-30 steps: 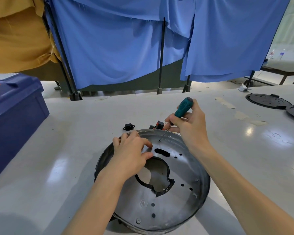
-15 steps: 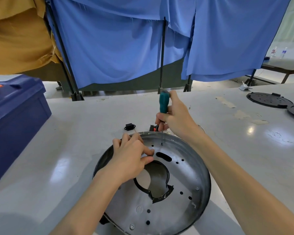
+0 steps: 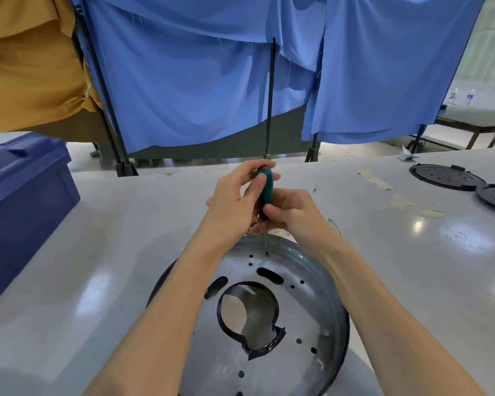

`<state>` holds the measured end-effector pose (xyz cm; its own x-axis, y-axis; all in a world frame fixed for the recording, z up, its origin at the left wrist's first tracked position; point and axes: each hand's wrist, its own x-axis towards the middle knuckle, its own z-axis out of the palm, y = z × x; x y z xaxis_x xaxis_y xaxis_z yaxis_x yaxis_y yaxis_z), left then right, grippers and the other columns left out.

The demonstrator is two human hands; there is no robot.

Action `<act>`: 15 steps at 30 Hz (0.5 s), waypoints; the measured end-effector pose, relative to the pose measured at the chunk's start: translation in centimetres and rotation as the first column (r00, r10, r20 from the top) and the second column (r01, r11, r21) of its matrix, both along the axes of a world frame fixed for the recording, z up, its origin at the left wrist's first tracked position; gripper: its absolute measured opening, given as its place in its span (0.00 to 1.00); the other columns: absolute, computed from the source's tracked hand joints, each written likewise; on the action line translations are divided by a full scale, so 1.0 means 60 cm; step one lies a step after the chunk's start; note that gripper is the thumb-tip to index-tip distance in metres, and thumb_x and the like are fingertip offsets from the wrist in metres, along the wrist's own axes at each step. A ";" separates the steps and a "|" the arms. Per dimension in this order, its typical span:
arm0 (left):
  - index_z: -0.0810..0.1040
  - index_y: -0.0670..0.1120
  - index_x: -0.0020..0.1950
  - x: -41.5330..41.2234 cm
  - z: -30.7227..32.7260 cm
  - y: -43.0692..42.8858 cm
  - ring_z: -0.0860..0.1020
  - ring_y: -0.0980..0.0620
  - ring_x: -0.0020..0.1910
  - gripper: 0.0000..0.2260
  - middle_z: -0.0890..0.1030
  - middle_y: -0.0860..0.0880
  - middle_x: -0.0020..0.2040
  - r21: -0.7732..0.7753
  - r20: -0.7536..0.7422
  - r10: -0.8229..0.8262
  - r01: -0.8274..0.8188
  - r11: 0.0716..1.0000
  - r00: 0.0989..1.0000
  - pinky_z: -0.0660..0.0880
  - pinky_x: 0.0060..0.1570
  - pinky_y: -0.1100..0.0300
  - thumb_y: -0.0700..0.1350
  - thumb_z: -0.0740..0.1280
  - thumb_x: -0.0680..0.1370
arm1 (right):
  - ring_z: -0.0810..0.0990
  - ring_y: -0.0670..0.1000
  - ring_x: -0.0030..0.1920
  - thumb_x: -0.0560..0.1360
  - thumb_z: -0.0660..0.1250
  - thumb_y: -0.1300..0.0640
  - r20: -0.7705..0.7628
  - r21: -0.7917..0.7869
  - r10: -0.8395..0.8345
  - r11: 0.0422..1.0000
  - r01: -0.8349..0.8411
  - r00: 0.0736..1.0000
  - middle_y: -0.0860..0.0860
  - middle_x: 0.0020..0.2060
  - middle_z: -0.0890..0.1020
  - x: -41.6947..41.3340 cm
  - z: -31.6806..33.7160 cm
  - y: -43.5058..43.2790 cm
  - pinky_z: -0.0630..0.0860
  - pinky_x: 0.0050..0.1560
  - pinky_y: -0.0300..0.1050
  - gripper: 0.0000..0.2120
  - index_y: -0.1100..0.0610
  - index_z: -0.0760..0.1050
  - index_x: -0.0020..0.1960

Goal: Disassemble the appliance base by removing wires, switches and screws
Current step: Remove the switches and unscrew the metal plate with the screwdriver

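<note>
Base [image 3: 309,307]: round metal plate lying flat on worktop [image 3: 120,241], close in front. Left hand [image 3: 235,195], moments ago pressing plate, now gripping top of green screwdriver [image 3: 265,190]; right hand [image 3: 293,214] gripping lower handle. Shaft upright, tip on screw [image 3: 266,254] near far rim. Probably extra force for loosening.

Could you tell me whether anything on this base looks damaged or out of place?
Yes: the black ring around the central hole of the base looks broken at its near right side, with a jagged edge.
</note>
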<state>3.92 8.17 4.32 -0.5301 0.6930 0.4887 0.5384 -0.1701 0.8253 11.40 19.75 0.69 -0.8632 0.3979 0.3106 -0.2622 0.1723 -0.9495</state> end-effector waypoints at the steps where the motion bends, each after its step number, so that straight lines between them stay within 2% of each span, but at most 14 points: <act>1: 0.75 0.50 0.61 0.000 -0.004 0.001 0.78 0.55 0.53 0.11 0.81 0.52 0.55 0.008 -0.003 0.029 -0.029 1.000 1.000 0.77 0.46 0.63 0.43 0.58 0.82 | 0.80 0.60 0.39 0.79 0.58 0.70 -0.004 -0.004 0.011 1.000 -0.012 1.000 0.58 0.40 0.83 0.001 -0.003 0.000 0.81 0.43 0.47 0.11 0.64 0.79 0.52; 4: 0.75 0.55 0.58 -0.002 -0.011 0.005 0.75 0.52 0.59 0.08 0.79 0.53 0.55 -0.020 -0.045 0.121 -0.122 0.992 0.992 0.76 0.56 0.50 0.48 0.61 0.81 | 0.84 0.58 0.39 0.77 0.65 0.65 -0.011 -0.048 0.009 0.999 -0.009 1.000 0.56 0.41 0.86 0.000 -0.008 0.001 0.82 0.47 0.53 0.07 0.60 0.78 0.54; 6: 0.75 0.56 0.55 0.006 -0.011 0.007 0.73 0.53 0.60 0.06 0.78 0.55 0.53 -0.012 -0.125 0.173 -0.175 0.984 0.977 0.72 0.60 0.48 0.51 0.64 0.79 | 0.85 0.57 0.39 0.72 0.73 0.63 -0.051 -0.025 -0.083 0.996 0.082 0.995 0.56 0.40 0.86 0.000 -0.012 0.001 0.83 0.47 0.56 0.12 0.61 0.78 0.53; 8: 0.73 0.57 0.50 0.020 -0.005 0.009 0.74 0.54 0.57 0.04 0.78 0.57 0.49 0.036 -0.125 0.210 -0.207 0.978 0.970 0.71 0.59 0.44 0.52 0.67 0.77 | 0.85 0.55 0.37 0.69 0.74 0.64 -0.117 0.020 -0.150 0.988 0.154 0.982 0.55 0.36 0.85 -0.001 -0.013 -0.002 0.83 0.40 0.53 0.08 0.64 0.80 0.48; 9: 0.70 0.58 0.47 0.026 -0.003 0.011 0.74 0.55 0.55 0.06 0.77 0.59 0.47 0.065 -0.112 0.246 -0.240 0.969 0.963 0.71 0.57 0.43 0.52 0.68 0.76 | 0.85 0.54 0.35 0.70 0.73 0.66 -0.138 0.012 -0.137 0.990 0.140 0.981 0.55 0.35 0.85 -0.001 -0.012 -0.005 0.82 0.37 0.49 0.04 0.63 0.81 0.45; 11: 0.67 0.57 0.42 0.030 -0.002 0.015 0.74 0.54 0.52 0.11 0.77 0.60 0.43 0.095 -0.125 0.326 -0.316 0.944 0.937 0.69 0.57 0.43 0.53 0.70 0.74 | 0.85 0.57 0.35 0.72 0.68 0.69 -0.138 -0.030 -0.097 0.995 0.094 0.986 0.57 0.34 0.85 -0.001 -0.010 -0.009 0.81 0.37 0.45 0.06 0.62 0.83 0.42; 13: 0.69 0.57 0.45 0.027 -0.002 0.018 0.74 0.55 0.56 0.08 0.78 0.61 0.47 0.068 -0.129 0.293 -0.286 0.956 0.947 0.69 0.60 0.46 0.54 0.69 0.75 | 0.83 0.64 0.36 0.74 0.65 0.70 -0.103 -0.043 -0.077 0.996 0.073 0.992 0.61 0.36 0.84 0.000 -0.007 -0.003 0.83 0.39 0.50 0.07 0.66 0.82 0.44; 14: 0.71 0.59 0.51 0.024 0.000 0.018 0.73 0.56 0.58 0.05 0.79 0.60 0.51 0.046 -0.085 0.210 -0.206 0.977 0.974 0.70 0.61 0.49 0.53 0.66 0.77 | 0.81 0.66 0.35 0.75 0.64 0.70 -0.087 -0.044 -0.060 0.997 0.057 0.994 0.62 0.35 0.83 0.001 -0.006 0.001 0.82 0.40 0.51 0.07 0.68 0.81 0.45; 15: 0.72 0.59 0.58 0.021 0.001 0.018 0.74 0.58 0.58 0.08 0.79 0.60 0.57 0.033 -0.031 0.111 -0.110 0.993 0.993 0.73 0.57 0.54 0.50 0.63 0.80 | 0.79 0.64 0.33 0.76 0.63 0.71 -0.076 -0.040 -0.037 0.999 0.034 0.996 0.61 0.34 0.82 0.000 -0.006 0.004 0.81 0.39 0.49 0.07 0.70 0.80 0.46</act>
<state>5.15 9.24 4.35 -0.5864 0.6152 0.5270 0.5817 -0.1329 0.8025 11.43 19.97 0.31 -0.8228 0.4408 0.3589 -0.3288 0.1459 -0.9330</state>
